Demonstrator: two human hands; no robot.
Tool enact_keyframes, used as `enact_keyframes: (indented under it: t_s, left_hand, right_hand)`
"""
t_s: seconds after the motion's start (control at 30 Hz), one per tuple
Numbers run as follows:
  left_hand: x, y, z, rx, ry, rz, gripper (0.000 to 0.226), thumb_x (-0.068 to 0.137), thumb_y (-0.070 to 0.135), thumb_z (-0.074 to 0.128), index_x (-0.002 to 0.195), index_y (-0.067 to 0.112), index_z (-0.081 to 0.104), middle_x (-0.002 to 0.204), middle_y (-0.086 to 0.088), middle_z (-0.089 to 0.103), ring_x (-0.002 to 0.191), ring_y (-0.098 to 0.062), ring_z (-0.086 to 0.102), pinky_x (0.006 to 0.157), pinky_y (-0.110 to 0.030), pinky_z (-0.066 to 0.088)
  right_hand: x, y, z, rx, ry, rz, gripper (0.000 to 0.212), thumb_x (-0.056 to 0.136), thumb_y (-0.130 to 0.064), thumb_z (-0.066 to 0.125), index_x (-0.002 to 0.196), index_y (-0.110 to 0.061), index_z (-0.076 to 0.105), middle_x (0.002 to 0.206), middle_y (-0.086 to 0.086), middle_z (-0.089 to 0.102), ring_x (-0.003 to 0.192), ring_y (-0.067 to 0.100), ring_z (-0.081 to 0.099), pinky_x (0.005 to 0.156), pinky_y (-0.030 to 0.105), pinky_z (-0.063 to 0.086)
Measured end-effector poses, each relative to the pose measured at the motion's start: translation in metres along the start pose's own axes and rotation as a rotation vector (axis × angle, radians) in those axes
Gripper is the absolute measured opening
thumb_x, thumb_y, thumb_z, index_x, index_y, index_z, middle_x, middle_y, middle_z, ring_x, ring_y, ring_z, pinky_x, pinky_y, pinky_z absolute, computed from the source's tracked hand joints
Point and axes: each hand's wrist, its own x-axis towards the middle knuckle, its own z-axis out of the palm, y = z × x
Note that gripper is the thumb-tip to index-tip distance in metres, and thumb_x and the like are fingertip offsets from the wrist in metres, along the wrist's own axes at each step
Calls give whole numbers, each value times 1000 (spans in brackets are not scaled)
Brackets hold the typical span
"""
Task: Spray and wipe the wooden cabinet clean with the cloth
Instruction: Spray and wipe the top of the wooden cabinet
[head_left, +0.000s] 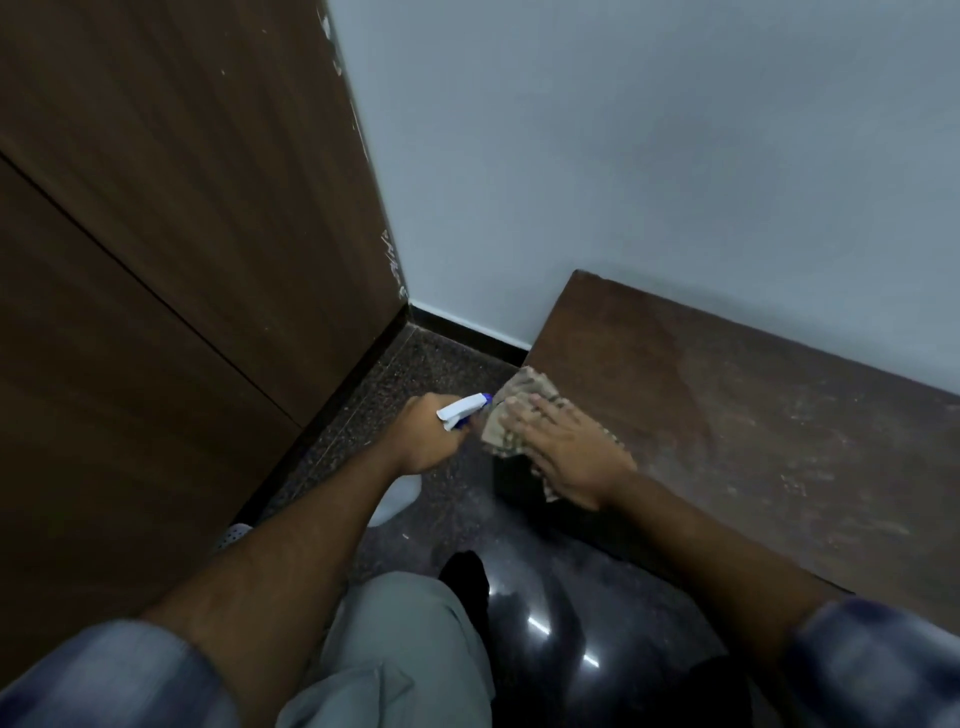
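A low wooden cabinet (753, 415) stands against the wall on the right, its brown top dusty and streaked. My right hand (566, 447) lies flat on a patterned beige cloth (519, 395) at the top's near left corner, fingers spread over it. My left hand (423, 439) grips a spray bottle (462, 410) with a white and blue head, held just left of the cloth, nozzle pointing toward the cabinet. The bottle's pale body (397, 499) shows below my wrist, mostly hidden by my forearm.
A tall dark wooden door or panel (171, 249) fills the left side. The pale wall (623, 156) runs behind the cabinet. Speckled dark floor (415, 364) lies between them. My grey-trousered knee (405, 639) is at the bottom, and a sandal (234, 535) is low on the left.
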Motion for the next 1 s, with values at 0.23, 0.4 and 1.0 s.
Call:
enact_keyframes:
  t_s: [0.23, 0.4, 1.0]
  left_hand:
    - [7, 14, 2, -67, 44, -13, 13, 85, 6, 66, 86, 18, 71, 75, -1, 68, 72, -17, 63, 68, -25, 42]
    - [24, 35, 3, -106, -61, 9, 19, 84, 4, 69, 99, 9, 78, 92, -4, 78, 90, -17, 73, 87, -36, 58]
    - [170, 177, 60, 12, -148, -81, 44, 90, 15, 63, 131, 0, 55, 107, -17, 73, 85, -34, 75, 82, -49, 64]
  right_hand:
    - [35, -31, -4, 49, 22, 197, 57, 105, -41, 16, 161, -28, 18, 168, 0, 12, 155, 23, 4, 125, 50, 4]
    - [-16, 36, -7, 97, 84, 543, 52, 107, -41, 24, 154, -23, 36, 164, 1, 27, 154, 21, 13, 124, 45, 14]
    - [-58, 141, -15, 103, 207, 920, 56, 105, -44, 23, 153, -17, 37, 161, 11, 31, 153, 30, 16, 124, 48, 12]
